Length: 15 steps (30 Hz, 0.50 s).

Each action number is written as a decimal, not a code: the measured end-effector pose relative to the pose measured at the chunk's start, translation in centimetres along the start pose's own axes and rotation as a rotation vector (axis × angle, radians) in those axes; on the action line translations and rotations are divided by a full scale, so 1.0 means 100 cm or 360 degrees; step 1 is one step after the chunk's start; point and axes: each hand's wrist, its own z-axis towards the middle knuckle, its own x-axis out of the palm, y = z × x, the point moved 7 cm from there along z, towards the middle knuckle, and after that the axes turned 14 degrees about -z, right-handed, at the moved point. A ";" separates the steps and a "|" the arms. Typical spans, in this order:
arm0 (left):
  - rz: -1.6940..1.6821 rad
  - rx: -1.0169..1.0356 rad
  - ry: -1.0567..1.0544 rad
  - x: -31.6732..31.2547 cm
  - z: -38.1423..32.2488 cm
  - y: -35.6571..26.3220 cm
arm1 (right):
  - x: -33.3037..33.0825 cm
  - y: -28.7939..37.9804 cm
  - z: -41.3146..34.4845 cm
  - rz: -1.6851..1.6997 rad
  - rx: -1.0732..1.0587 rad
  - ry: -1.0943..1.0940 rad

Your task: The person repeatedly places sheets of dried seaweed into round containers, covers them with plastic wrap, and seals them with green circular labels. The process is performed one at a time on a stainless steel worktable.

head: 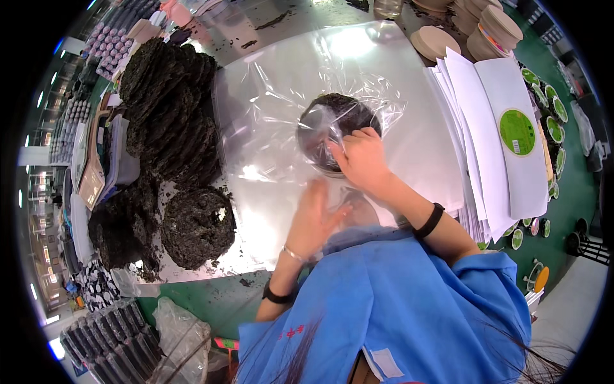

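Round dark dried seaweed (343,110) lies under crinkled clear plastic film at the middle of the bench. My right hand (362,156) rests on its near right part with fingers curled on the film; whether they pinch it cannot be told. My left hand (314,218) is blurred, fingers apart, just below the seaweed and nearer my body, over the flat plastic sheets (268,201). To the left stands a tall leaning stack of seaweed discs (168,110), and a single round seaweed piece (199,228) lies in front of it.
White paper sheets (479,144), one with a round green label (517,132), lie at the right. Round beige discs (435,42) are stacked at the back right. Plastic bins (115,153) stand beyond the seaweed at left. Packed dark rolls (110,341) sit below the bench at lower left.
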 end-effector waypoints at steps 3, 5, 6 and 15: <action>-0.0264 0.0104 -0.0626 -0.028 0.024 0.080 | 0.006 -0.010 -0.006 -0.0085 0.0034 0.0210; -0.0226 0.0338 -0.0765 -0.044 0.050 0.084 | 0.005 -0.009 -0.007 -0.0051 -0.0018 0.0233; -0.0198 0.0462 -0.0787 -0.048 0.065 0.074 | 0.004 -0.009 -0.006 -0.0040 -0.0037 0.0240; 0.0859 0.0712 -0.0249 0.015 0.139 0.008 | -0.014 -0.020 -0.016 0.0283 -0.0141 0.0569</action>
